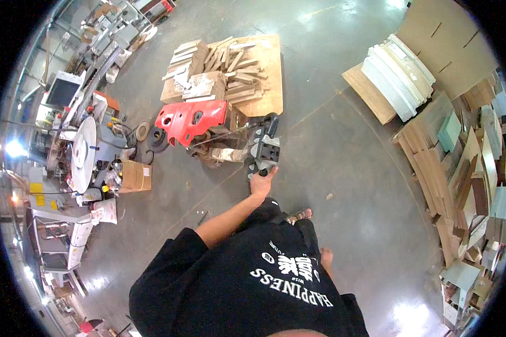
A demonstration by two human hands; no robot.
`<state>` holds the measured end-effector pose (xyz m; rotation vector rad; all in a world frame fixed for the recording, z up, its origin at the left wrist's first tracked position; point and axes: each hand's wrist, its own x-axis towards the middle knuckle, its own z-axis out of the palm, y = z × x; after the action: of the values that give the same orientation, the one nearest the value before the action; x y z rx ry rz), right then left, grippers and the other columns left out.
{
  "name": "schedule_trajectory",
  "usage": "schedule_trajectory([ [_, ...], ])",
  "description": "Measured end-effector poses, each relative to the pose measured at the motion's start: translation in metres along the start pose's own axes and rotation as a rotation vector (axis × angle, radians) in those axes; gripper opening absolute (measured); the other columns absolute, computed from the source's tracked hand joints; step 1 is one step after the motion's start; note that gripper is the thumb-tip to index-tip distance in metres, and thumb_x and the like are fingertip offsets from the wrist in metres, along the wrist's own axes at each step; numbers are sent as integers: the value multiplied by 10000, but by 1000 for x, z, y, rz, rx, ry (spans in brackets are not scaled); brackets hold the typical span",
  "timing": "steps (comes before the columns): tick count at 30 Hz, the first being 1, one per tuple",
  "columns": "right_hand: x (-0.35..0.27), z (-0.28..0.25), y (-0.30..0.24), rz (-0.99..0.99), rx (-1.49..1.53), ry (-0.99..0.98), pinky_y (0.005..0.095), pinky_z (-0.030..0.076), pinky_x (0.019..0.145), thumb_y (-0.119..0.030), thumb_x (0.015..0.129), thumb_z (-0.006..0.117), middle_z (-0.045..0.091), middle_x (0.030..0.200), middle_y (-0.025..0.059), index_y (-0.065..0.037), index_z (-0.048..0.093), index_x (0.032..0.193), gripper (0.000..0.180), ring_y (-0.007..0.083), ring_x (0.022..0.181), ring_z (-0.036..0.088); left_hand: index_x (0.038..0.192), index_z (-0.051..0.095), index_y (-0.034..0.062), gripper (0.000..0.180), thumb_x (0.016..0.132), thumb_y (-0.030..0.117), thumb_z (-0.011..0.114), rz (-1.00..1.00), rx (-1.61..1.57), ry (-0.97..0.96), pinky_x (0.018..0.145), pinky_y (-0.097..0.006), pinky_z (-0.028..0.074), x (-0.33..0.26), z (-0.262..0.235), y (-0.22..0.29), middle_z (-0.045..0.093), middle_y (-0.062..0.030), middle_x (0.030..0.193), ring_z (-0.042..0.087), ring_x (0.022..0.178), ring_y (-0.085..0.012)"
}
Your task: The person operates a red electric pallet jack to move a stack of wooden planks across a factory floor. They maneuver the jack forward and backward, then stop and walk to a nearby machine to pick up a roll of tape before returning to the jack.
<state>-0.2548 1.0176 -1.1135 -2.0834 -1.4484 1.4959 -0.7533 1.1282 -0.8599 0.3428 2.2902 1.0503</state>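
My left hand (261, 182) is closed around the grip of a grey and black control handle (269, 150), its arm stretched forward. The handle belongs to a pallet truck with a red cover (188, 121), which stands just ahead and to the left. Behind the cover, a wooden board (272, 78) bears stacked wood strips (191, 62) and a loose heap of sticks (239, 70). My right hand (326, 258) hangs low beside my right leg, away from the truck; its fingers are too small and partly hidden to make out.
White panels (396, 76) lie stacked on a board at the far right. Cut boards and sheets (433, 174) line the right side. To the left stand a machine with a white disc (84, 154), a cardboard box (136, 176) and a white sack (104, 211). Grey concrete floor (371, 224) lies between.
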Motion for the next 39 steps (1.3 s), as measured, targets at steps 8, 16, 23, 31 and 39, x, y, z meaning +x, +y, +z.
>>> schedule_trajectory([
  [8,138,-46,-54,24,258,45,324,526,625,-216,996,644,671,900,68,-33,668,1223,292,170,725,637,663,547,118,608,796,627,852,-68,-214,181,452,-347,366,64,-10,-43,491,32,558,485,460,-134],
  [16,182,-31,-107,-95,218,-20,300,527,682,-206,991,660,697,1067,55,-28,631,1313,369,140,783,634,857,741,-59,782,774,717,807,-159,-193,132,651,-436,511,62,3,18,683,-101,678,661,649,-257],
  [23,133,-63,-100,-17,52,-133,313,545,732,-183,979,657,707,1098,86,-5,612,1354,418,158,826,648,641,596,33,667,784,630,857,-199,-379,164,446,-381,399,40,-4,28,522,-7,531,518,438,-181],
  [31,73,-182,50,196,517,-444,295,502,614,-223,1045,607,705,906,55,-42,670,1136,212,162,762,641,797,718,-18,730,777,706,807,-283,-186,242,662,-415,513,17,-10,17,661,-74,657,650,642,-227],
  [39,114,-239,-32,-61,66,-309,325,516,662,-308,1019,658,679,962,69,-70,664,1133,264,168,780,645,946,761,-47,848,743,776,772,-317,-150,325,812,-478,539,5,12,10,759,-189,857,733,879,-340],
])
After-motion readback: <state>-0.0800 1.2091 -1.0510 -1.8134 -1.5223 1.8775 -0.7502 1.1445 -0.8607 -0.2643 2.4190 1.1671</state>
